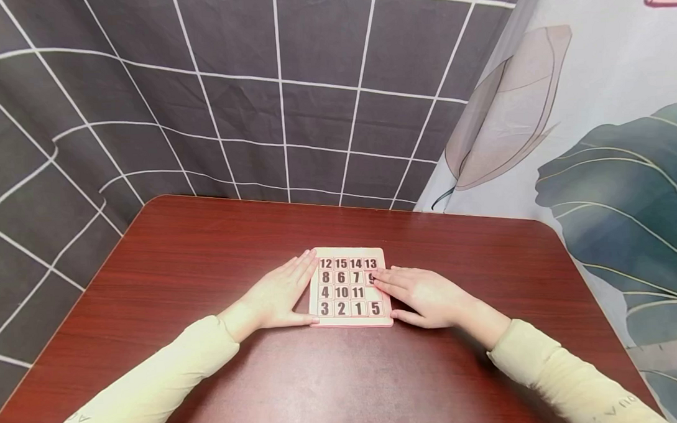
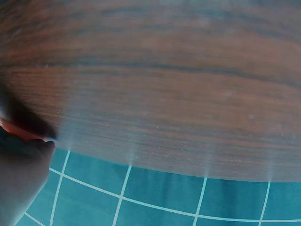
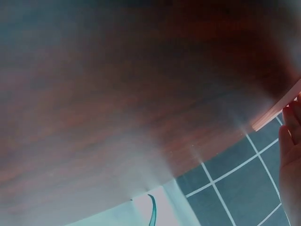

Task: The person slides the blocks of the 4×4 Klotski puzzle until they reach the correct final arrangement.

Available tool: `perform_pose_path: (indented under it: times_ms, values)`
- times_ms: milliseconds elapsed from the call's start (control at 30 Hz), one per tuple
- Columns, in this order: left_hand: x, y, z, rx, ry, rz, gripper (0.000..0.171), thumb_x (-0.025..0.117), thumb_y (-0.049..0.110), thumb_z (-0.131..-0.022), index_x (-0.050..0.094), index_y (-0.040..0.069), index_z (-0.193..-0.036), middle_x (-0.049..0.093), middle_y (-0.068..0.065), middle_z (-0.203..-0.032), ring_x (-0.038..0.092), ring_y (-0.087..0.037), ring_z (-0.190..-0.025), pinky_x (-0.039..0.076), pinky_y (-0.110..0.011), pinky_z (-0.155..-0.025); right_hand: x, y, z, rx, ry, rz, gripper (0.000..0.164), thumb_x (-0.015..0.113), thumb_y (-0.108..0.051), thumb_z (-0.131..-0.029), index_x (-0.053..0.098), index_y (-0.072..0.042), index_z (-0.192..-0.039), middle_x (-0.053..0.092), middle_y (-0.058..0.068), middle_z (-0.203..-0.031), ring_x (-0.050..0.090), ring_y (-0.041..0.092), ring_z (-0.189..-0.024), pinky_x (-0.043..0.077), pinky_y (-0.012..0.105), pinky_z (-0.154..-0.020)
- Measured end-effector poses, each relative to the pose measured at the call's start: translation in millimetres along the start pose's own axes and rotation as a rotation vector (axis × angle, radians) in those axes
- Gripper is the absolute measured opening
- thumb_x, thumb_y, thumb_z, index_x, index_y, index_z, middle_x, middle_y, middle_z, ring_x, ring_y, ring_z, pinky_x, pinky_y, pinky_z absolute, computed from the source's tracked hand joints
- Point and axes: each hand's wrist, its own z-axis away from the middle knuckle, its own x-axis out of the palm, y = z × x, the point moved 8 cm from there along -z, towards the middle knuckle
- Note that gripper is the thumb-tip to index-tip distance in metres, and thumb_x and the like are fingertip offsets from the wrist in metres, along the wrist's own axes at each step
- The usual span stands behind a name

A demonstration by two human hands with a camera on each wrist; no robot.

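Observation:
A number sliding puzzle (image 1: 349,286) with a pale frame and pink edge lies flat on the table. Dark numerals mark its square tiles, and a gap shows at the right end of the third row. My left hand (image 1: 274,298) rests along the puzzle's left side, straight fingers at the upper edge and thumb at the lower corner. With extended fingertips, my right hand (image 1: 428,295) touches the 9 tile (image 1: 370,276), partly covering it; its thumb lies by the lower right edge. Each wrist view catches only part of the left hand (image 2: 23,174) and right hand (image 3: 291,155).
The reddish-brown wooden table (image 1: 205,253) has rounded far corners. Behind it hangs a dark cloth with a white grid (image 1: 245,109). A white curtain with large leaf prints (image 1: 623,183) hangs along the right side.

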Motion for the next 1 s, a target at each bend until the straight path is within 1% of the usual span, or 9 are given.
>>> perform_pose_path:
  times_ms: [167,300,467,567,667,867,1000]
  values:
    - [-2.5,1.1,1.1,-0.001,0.007,0.013,0.113,0.069,0.067,-0.090,0.029,-0.012,-0.162,0.028,-0.029,-0.172,0.032,-0.040,-0.161,0.034,-0.047,-0.132,-1.2,-10.4,6.0,-0.039,0.034,0.011,0.061,0.073,-0.040,-0.098,0.063,-0.004,-0.147,0.062,0.012,-0.154,0.062,0.029,-0.141,0.053,0.048,-0.116]
    - [-2.5,0.7,0.9,0.001,0.010,0.014,0.113,0.070,0.066,-0.090,0.029,-0.012,-0.162,0.028,-0.029,-0.172,0.032,-0.040,-0.161,0.034,-0.047,-0.131,-1.5,-18.0,11.1,-0.059,0.039,0.020,0.060,0.071,-0.040,-0.099,0.063,-0.003,-0.146,0.063,0.012,-0.153,0.062,0.030,-0.141,0.053,0.047,-0.115]
    - [-3.1,0.3,1.2,0.007,0.016,0.007,0.113,0.069,0.067,-0.090,0.030,-0.012,-0.161,0.028,-0.030,-0.171,0.033,-0.040,-0.160,0.034,-0.047,-0.131,-4.8,-19.7,11.3,-0.069,0.045,0.023,0.060,0.073,-0.038,-0.097,0.064,-0.003,-0.145,0.063,0.012,-0.152,0.062,0.030,-0.141,0.054,0.047,-0.115]
    - [-3.9,0.6,1.5,0.010,0.019,0.006,0.113,0.069,0.067,-0.090,0.030,-0.012,-0.161,0.029,-0.030,-0.171,0.033,-0.041,-0.160,0.034,-0.046,-0.131,-6.5,-13.6,8.5,-0.053,0.043,0.030,0.061,0.074,-0.038,-0.097,0.064,-0.003,-0.145,0.063,0.012,-0.153,0.062,0.030,-0.141,0.054,0.047,-0.115]
    - [-4.6,1.1,1.6,0.011,0.023,0.004,0.112,0.070,0.066,-0.091,0.031,-0.012,-0.161,0.029,-0.030,-0.171,0.034,-0.041,-0.160,0.035,-0.047,-0.131,-7.0,-3.1,4.3,-0.019,0.029,0.029,0.063,0.075,-0.038,-0.096,0.063,-0.003,-0.146,0.062,0.011,-0.154,0.061,0.030,-0.142,0.053,0.048,-0.116]
    - [-5.0,2.0,1.7,0.012,0.023,0.001,0.112,0.070,0.067,-0.090,0.031,-0.012,-0.161,0.029,-0.030,-0.171,0.034,-0.040,-0.160,0.035,-0.046,-0.131,-3.8,17.1,-4.4,0.028,0.003,0.033,0.062,0.076,-0.037,-0.096,0.063,-0.002,-0.146,0.063,0.013,-0.152,0.062,0.033,-0.141,0.052,0.050,-0.117]
    - [-4.8,1.7,1.3,0.011,0.022,0.004,0.112,0.070,0.066,-0.090,0.031,-0.012,-0.161,0.029,-0.030,-0.171,0.034,-0.040,-0.160,0.035,-0.046,-0.131,-0.8,27.8,-10.3,0.055,-0.006,0.027,0.061,0.076,-0.036,-0.096,0.064,-0.004,-0.146,0.064,0.013,-0.152,0.062,0.033,-0.141,0.051,0.050,-0.118]
